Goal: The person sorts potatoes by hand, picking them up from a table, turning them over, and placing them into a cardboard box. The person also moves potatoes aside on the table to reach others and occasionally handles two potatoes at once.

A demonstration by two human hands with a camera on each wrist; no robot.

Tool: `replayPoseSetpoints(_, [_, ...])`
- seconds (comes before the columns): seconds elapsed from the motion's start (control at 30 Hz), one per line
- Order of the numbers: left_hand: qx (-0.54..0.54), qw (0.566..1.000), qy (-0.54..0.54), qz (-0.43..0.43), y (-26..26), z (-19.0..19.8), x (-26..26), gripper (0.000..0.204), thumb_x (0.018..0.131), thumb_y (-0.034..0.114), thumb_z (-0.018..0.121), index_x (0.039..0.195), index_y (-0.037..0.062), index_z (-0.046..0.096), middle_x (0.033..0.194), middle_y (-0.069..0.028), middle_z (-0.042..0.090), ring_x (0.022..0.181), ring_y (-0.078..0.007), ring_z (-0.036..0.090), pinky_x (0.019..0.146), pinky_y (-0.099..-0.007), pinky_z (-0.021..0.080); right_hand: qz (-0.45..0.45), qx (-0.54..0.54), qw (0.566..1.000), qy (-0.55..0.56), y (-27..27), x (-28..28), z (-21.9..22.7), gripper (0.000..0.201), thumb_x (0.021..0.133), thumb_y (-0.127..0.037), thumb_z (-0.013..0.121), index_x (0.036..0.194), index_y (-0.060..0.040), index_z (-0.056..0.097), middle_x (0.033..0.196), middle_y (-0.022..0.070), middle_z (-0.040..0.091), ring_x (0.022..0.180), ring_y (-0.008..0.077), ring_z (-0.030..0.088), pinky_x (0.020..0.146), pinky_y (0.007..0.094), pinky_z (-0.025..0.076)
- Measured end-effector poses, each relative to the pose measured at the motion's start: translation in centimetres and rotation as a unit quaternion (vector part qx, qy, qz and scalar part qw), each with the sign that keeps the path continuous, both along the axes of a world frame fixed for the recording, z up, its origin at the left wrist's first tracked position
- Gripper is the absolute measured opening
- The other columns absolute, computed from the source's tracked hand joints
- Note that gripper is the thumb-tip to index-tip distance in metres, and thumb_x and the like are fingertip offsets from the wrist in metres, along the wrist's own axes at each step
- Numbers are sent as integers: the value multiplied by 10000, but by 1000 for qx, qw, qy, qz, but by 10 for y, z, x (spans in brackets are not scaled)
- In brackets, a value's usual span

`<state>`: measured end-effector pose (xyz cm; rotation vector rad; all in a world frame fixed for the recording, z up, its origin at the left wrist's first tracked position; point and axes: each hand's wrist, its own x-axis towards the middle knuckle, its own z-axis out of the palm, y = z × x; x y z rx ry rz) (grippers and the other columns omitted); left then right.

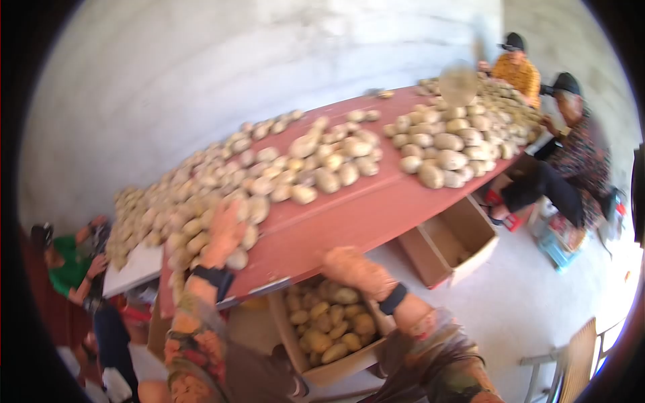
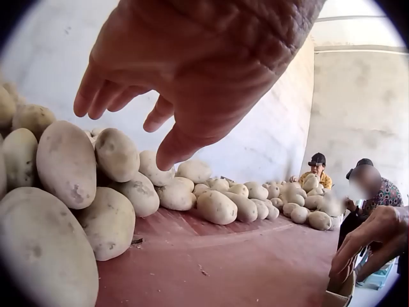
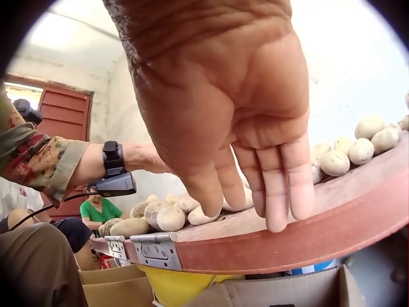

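Observation:
Potatoes (image 1: 195, 235) lie heaped on the red table (image 1: 302, 235). My left hand (image 1: 225, 232) is over the pile at the table's left part; in the left wrist view that hand (image 2: 185, 70) hangs above potatoes (image 2: 67, 163), fingers spread and holding nothing. My right hand (image 1: 356, 269) is at the table's near edge, above a cardboard box of potatoes (image 1: 329, 322). The right wrist view shows this hand (image 3: 230, 109) empty, its fingers extended downward beside the table edge (image 3: 287, 246).
Another cardboard box (image 1: 453, 242) stands under the table at the right. Two people in caps sit at the far right end, beside more potatoes (image 1: 450, 141). A person in green (image 1: 64, 265) is at the left. A wooden chair (image 1: 578, 363) stands lower right.

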<state>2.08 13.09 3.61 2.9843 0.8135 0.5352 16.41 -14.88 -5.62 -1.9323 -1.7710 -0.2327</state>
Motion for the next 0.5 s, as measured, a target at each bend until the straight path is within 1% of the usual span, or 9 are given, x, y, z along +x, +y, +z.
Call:
replayPoseSetpoints(0.07, [5, 999, 47, -19, 33, -19, -3, 568, 789, 198, 688, 1305, 37, 516, 1266, -247, 551, 1214, -444, 473, 1024, -500, 390, -17, -65, 995, -80, 1, -5, -14, 184, 841, -143, 549, 1010, -72, 548, 932, 78, 579, 914, 244, 588, 816, 365, 489])
replayPoseSetpoints(0.1, [5, 998, 56, -34, 48, -29, -1, 589, 782, 203, 697, 1316, 38, 513, 1284, -246, 546, 1231, -446, 463, 1040, -505, 377, -10, -75, 997, -11, 0, -7, 8, 143, 839, -127, 542, 976, -85, 551, 893, 82, 557, 850, 242, 571, 784, 353, 478])
replayPoseSetpoints(0.17, [-5, 996, 68, -62, 68, -44, 8, 631, 767, 214, 716, 1337, 40, 507, 1320, -245, 537, 1265, -449, 444, 1073, -514, 351, -1, 230, 966, -118, -17, -8, 15, 77, 829, -117, 543, 892, -94, 581, 799, 82, 578, 782, 254, 608, 720, 371, 491])
replayPoseSetpoints(0.27, [-12, 993, 94, -74, 42, -36, 33, 641, 719, 159, 757, 1311, 70, 529, 1292, -231, 550, 1222, -435, 479, 1033, -519, 372, -49, -57, 990, -122, -12, -14, 26, 69, 830, -113, 539, 882, -98, 582, 811, 85, 600, 804, 263, 629, 724, 380, 495])
replayPoseSetpoints(0.33, [26, 992, 116, -36, 33, -17, 15, 628, 710, 134, 757, 1297, 90, 541, 1265, -234, 554, 1181, -430, 500, 998, -513, 393, -4, 65, 995, -81, -18, -5, 14, 158, 838, -130, 537, 987, -90, 572, 923, 91, 611, 909, 257, 624, 769, 378, 492])
replayPoseSetpoints(0.37, [44, 989, 139, -6, 27, -16, 21, 615, 712, 124, 749, 1292, 101, 546, 1252, -240, 553, 1157, -428, 510, 978, -508, 404, -13, -33, 999, -18, -7, -5, 5, 239, 841, -144, 538, 1070, -81, 559, 987, 95, 607, 948, 258, 610, 801, 381, 493])
replayPoseSetpoints(0.4, [92, 990, 67, -81, 54, -38, 16, 583, 698, 120, 752, 1250, 112, 563, 1215, -249, 552, 1123, -433, 518, 938, -507, 425, -18, -35, 999, -22, -3, -2, -6, 233, 847, -146, 537, 1068, -78, 570, 983, 101, 623, 953, 262, 624, 800, 382, 505])
replayPoseSetpoints(0.43, [91, 990, 108, -18, 35, -21, 24, 531, 693, 118, 745, 1196, 112, 576, 1159, -243, 548, 1086, -439, 523, 897, -514, 436, -22, -36, 999, -27, -2, 1, -7, 228, 853, -147, 537, 1065, -76, 581, 979, 107, 639, 957, 267, 637, 799, 384, 517])
replayPoseSetpoints(0.5, [84, 991, 93, -38, 22, -8, 18, 460, 695, 125, 726, 1128, 80, 576, 1093, -223, 536, 1042, -438, 522, 854, -513, 446, -43, -92, 995, 6, -5, 1, 30, 146, 860, -110, 554, 983, -86, 629, 865, 110, 684, 854, 294, 687, 721, 409, 550])
